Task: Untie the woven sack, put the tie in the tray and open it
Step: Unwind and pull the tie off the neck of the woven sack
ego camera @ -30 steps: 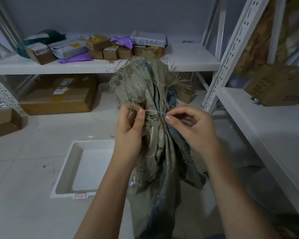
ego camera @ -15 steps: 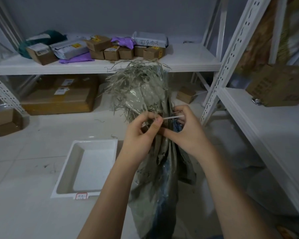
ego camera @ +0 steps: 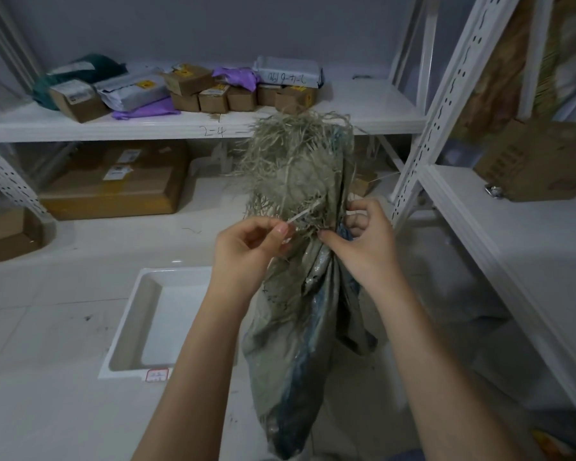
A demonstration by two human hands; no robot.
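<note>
**At the sack's neck: tie pinched, not yet free**

Nearest the camera, woven sack (ego camera: 300, 327) hanging upright between both forearms, neck gathered, frayed mouth above. Left hand (ego camera: 246, 247) at the neck, fingers (ego camera: 281, 230) pinching the pale end of the tie (ego camera: 305, 213), which runs up and right into the fraying. Right hand (ego camera: 366, 241) clenched on the bunched neck just opposite, steadying it. Untying step in hand, by the look of it; whether the tie still circles the neck cannot be told among the loose strands. Next move likely calls for a steady pull along the tie's length while the right hand holds firm, then a short carry down and left.

Just beyond, on the floor left of the sack, white tray (ego camera: 130, 327), nothing visible in it. Sack contents hidden. Farther back, shelf (ego camera: 363, 114) carrying small boxes and parcels (ego camera: 187, 91), larger carton (ego camera: 113, 184) beneath.
</note>
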